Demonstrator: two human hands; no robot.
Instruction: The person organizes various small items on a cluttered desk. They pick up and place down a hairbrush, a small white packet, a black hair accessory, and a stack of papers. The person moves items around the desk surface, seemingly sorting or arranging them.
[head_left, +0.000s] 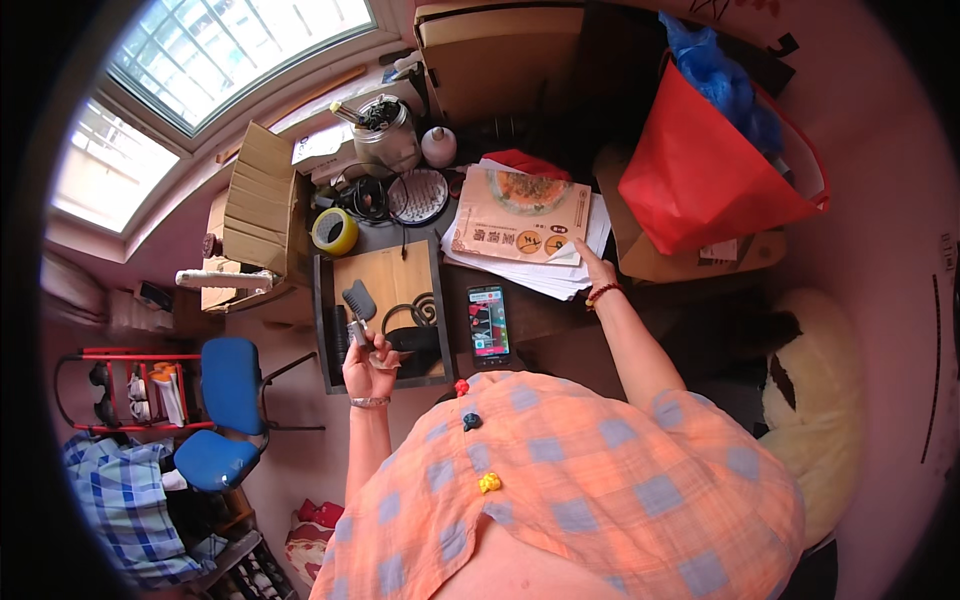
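Observation:
My left hand (369, 369) is raised over the near end of an open wooden drawer (397, 262) and holds a small silver-grey object (358, 334), too small to identify. In the drawer lie a grey comb (360, 298), a coiled black cable (421, 307), a black pouch (415, 340) and a black cylindrical item (340, 334). My right hand (596, 271) grips the near right corner of a booklet (517, 214) with a food picture on its cover. A white corner shows turned up by the fingertips. Loose papers (555, 281) lie under the booklet. Between my hands rests a smartphone (489, 324), its screen lit.
Yellow tape (334, 231), black cables (367, 196), a glass jar (386, 139) and a white bottle (439, 146) stand behind the drawer. An open cardboard box (259, 202) is left; a red bag (697, 157) sits right. A blue chair (229, 390) stands lower left.

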